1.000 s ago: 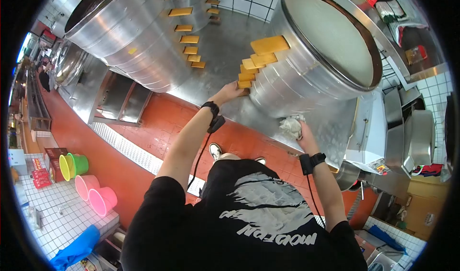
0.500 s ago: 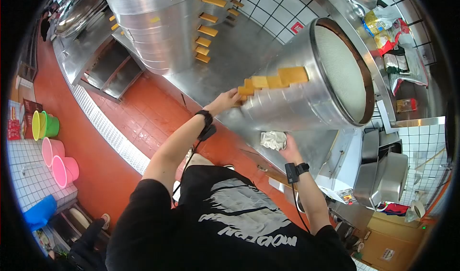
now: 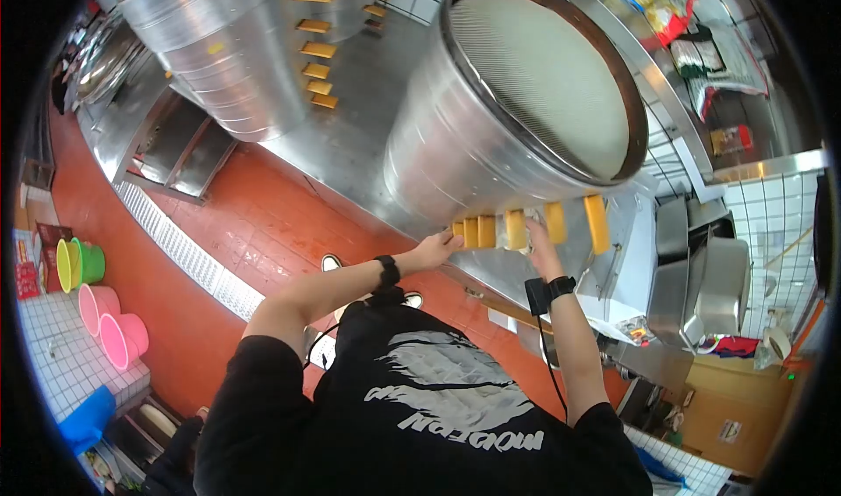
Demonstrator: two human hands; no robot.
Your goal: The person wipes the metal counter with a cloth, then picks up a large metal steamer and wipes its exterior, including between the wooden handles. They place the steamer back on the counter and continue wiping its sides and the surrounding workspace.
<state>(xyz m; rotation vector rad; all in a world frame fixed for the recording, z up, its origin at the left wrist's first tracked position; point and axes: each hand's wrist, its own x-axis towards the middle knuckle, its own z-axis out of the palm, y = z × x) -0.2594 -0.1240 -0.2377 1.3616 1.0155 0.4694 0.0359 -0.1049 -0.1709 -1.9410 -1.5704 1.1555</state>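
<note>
A tall stack of round metal steamer trays (image 3: 438, 137) leans in perspective over the steel counter. Its top tray shows a pale mesh (image 3: 543, 80) inside a dark rim. Down the side facing me runs a row of yellow handles (image 3: 485, 231). My left hand (image 3: 441, 248) is closed at the lowest handle, fingers wrapped on its end. Beside the middle handles, my right hand (image 3: 542, 249) holds a crumpled white cloth (image 3: 502, 232) against the side; handles and fingers partly hide it.
Another steamer stack (image 3: 210, 53) with yellow handles stands on the steel counter (image 3: 349, 145) to the left. Bagged goods (image 3: 718, 67) lie on a shelf at right, above metal pans (image 3: 714, 277). Buckets (image 3: 123, 338) stand far left; part of another person (image 3: 175, 461) shows lower left.
The near stack has turned, its handles swinging from its left side round to face me. My left hand has moved right and down with them; the right hand's cloth is now behind handles.
</note>
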